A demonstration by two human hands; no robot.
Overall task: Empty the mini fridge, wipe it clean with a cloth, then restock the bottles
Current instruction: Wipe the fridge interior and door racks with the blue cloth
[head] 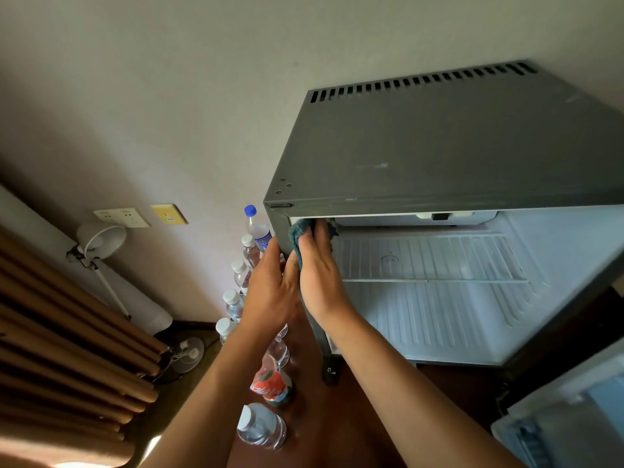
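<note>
Open fridge (439,298) empty; bottles (260,425) outside.

A mini fridge (439,146) is seen cased in dark grey sheet metal of matt finish, dulled by pale scuffs on top. Its interior (439,305) is lined in white ribbed plastic, smooth with a slight sheen, and is crossed by a thin shelf (432,265) of ribbed plastic. A teal cloth (299,236) of soft, napped weave is pressed at the near left corner. Clear plastic bottles (261,425), glossy and capped in white plastic, are stood on a dark polished wooden surface (310,434). The wall (169,96) behind is shown in matt, faintly textured covering.
</note>
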